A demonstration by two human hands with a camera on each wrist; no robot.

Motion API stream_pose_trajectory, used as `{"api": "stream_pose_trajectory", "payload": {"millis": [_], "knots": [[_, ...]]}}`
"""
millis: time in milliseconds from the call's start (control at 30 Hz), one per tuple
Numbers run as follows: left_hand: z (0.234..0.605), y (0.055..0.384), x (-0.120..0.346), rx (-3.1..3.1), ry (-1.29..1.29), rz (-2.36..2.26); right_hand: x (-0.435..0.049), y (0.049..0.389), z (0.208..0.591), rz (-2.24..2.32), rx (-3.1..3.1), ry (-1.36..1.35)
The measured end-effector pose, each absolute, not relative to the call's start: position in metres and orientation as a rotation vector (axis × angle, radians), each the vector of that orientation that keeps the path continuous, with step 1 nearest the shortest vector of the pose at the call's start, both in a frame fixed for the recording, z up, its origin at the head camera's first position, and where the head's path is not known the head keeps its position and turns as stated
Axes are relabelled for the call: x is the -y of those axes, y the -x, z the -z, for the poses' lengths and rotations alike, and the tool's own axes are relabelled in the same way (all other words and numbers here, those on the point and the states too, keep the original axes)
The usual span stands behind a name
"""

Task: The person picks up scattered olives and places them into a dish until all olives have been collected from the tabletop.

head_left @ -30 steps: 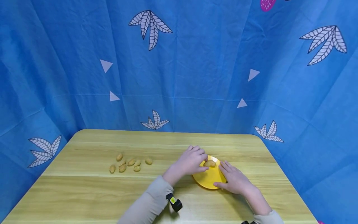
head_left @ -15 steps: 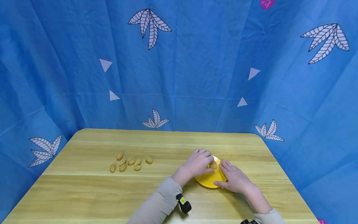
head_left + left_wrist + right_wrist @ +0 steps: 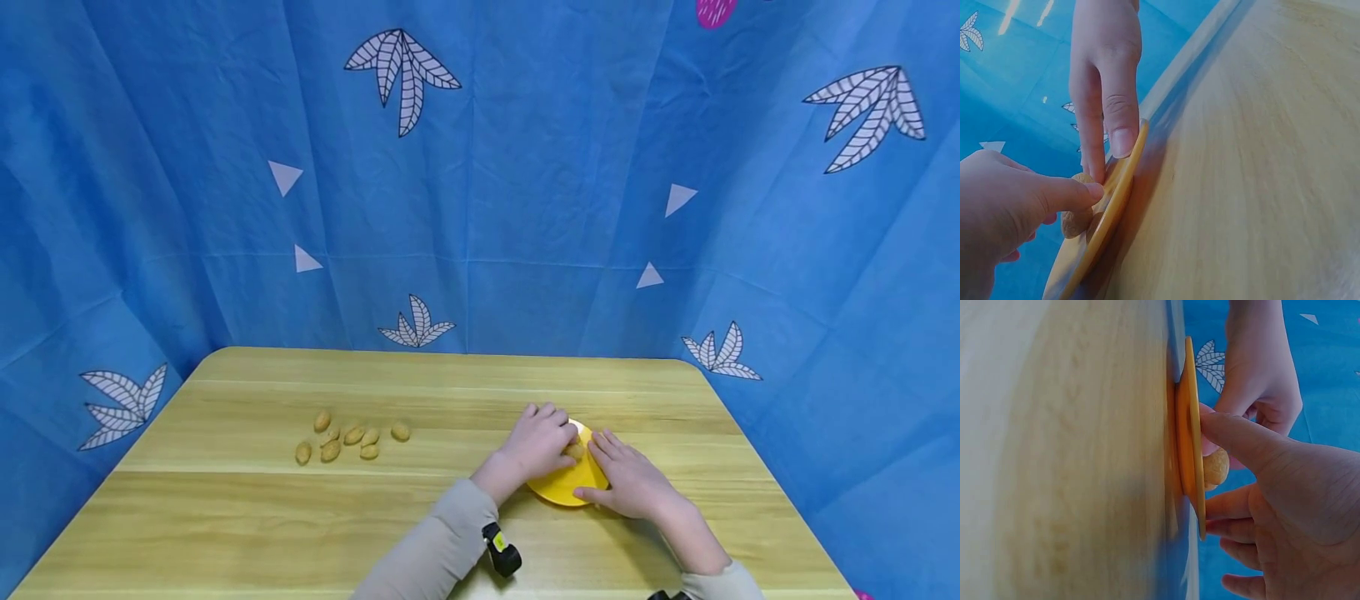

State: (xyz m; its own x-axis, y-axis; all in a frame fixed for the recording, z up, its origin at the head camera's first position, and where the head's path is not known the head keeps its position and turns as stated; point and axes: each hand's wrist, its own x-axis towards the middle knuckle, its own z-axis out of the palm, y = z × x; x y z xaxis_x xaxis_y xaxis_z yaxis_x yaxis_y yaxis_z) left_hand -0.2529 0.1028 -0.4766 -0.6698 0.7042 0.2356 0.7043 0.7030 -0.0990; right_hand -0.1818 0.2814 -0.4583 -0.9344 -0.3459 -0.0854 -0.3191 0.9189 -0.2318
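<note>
A round yellow plate lies on the table right of the middle. My left hand is over the plate's left side, its thumb and curled fingers pinching a peanut close to the plate's surface; the fingers partly hide it. In the head view, a tan peanut surface shows beside the fingertips; whether a second peanut lies there I cannot tell. My right hand rests on the plate's right rim with straight, spread fingers. Its thumb touches the near edge in the right wrist view.
Several peanuts lie loosely grouped on the left half of the wooden table. A blue patterned cloth hangs behind the table and on both sides.
My left hand has moved right, further over the plate, covering more of its left part and of the peanut there. My right hand has stayed on the rim.
</note>
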Motion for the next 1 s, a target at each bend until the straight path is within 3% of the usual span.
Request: {"api": "stream_pose_trajectory", "payload": {"millis": [1000], "knots": [[0.487,0.255,-0.114,2.687,0.995,0.074,-0.282,0.184,0.462,0.358,-2.947,0.478]]}}
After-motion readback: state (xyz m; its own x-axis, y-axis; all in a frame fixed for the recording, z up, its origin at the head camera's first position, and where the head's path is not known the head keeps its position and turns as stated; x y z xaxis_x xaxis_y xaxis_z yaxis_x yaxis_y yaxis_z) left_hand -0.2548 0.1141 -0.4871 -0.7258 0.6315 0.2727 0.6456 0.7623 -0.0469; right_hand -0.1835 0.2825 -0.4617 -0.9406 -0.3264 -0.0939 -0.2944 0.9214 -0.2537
